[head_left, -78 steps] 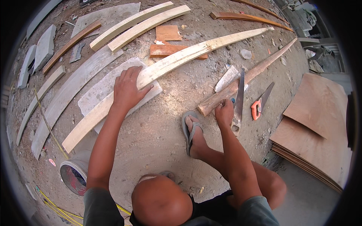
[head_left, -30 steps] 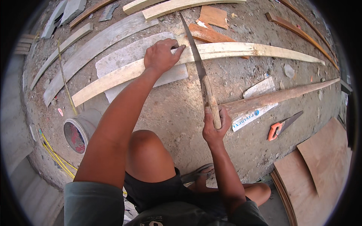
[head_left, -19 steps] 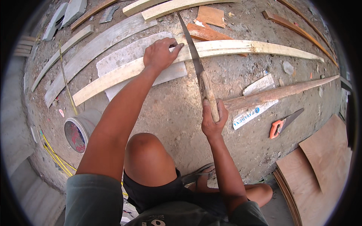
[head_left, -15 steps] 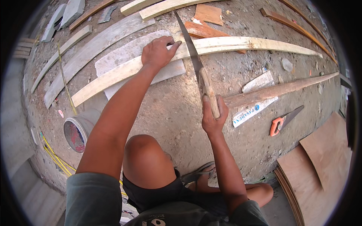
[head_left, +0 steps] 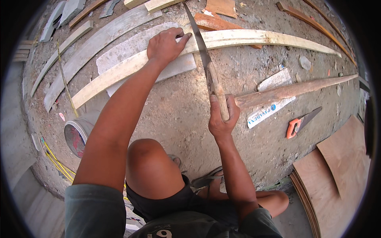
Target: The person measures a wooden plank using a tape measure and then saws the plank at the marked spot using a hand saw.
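Note:
A long pale timber strip (head_left: 238, 38) crosses in front of me, propped on a grey slab (head_left: 178, 68). My left hand (head_left: 164, 45) grips the strip just left of the saw, thumb pointing along its face. In my right hand (head_left: 223, 115) is the wooden handle of a handsaw (head_left: 203, 49), fingers closed around it. The saw's dark blade lies across the strip close to my left thumb, its tip pointing away from me. Pale sawdust shows on the ground by the slab.
A second saw with an orange handle (head_left: 293, 127) lies at right, near stacked plywood sheets (head_left: 317, 174). A rough brown pole (head_left: 293, 92) rests on a printed white strip. At left are a bucket (head_left: 79, 133), grey boards (head_left: 83, 59) and yellow cord (head_left: 57, 164).
My right hand has shifted slightly up and to the left with the saw. My left hand stays on the timber strip. The whole view has shifted a little.

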Motion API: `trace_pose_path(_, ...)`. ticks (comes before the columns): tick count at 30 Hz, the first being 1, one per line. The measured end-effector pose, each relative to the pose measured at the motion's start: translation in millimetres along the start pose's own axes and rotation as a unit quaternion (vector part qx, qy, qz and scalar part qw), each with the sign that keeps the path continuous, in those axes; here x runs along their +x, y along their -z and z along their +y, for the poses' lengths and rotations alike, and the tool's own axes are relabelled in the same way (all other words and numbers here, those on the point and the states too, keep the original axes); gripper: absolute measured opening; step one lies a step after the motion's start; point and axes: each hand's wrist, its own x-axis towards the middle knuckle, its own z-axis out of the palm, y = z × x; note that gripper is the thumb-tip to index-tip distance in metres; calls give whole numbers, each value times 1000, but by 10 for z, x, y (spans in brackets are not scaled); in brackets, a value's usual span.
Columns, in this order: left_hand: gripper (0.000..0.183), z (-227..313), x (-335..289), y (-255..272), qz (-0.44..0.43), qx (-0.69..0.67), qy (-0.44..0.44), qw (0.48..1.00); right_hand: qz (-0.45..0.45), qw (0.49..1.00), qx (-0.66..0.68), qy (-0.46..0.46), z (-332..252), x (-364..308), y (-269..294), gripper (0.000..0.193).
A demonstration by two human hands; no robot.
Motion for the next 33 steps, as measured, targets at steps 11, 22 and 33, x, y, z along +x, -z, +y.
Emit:
trace_pose_path(11, 47, -38, 23, -36, 9, 0, 1, 1000, -6, 999, -27, 39, 259, -99, 11, 22)
trace_pose_path(22, 45, -32, 23, -60, -1, 17, 15, 1000, -7, 997, -42, 60, 286, -197, 82, 23)
trace_pose_path(33, 48, -86, 35, -117, 35, 3, -17, 999, -7, 997, -44, 63, 239, -55, 23, 18)
